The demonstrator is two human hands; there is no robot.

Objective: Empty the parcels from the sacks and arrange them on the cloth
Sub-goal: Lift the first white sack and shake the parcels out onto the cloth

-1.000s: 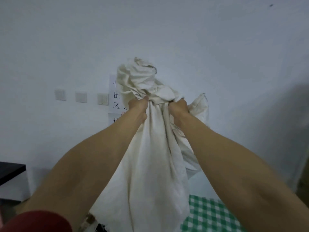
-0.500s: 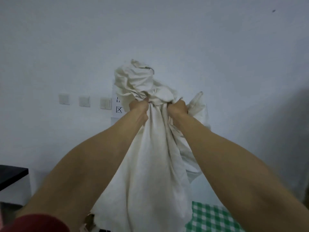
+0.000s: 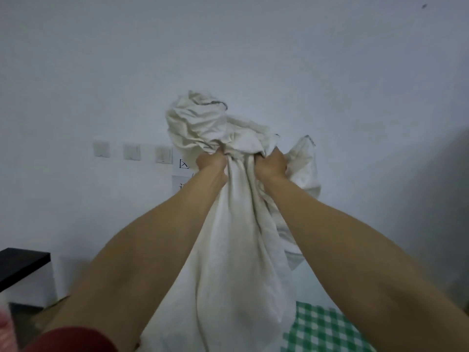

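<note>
Wall (image 3: 228,47): pale, plain backdrop.
White fabric sack (image 3: 236,262): held up before the wall, hanging limp between both forearms, top bunched above the fists.
Green-and-white checked cloth (image 3: 327,331): lower right, below the sack.
Left hand (image 3: 212,162): grip clamped on the sack's gathered neck, fingers curled into the fabric.
Right hand (image 3: 271,165): same clamped grip, just beside the left.
Three wall switches (image 3: 132,151): left of the sack.

A paper sign (image 3: 180,171) on the wall (image 3: 228,47) shows one legible character, 区; the rest is hidden.
</note>
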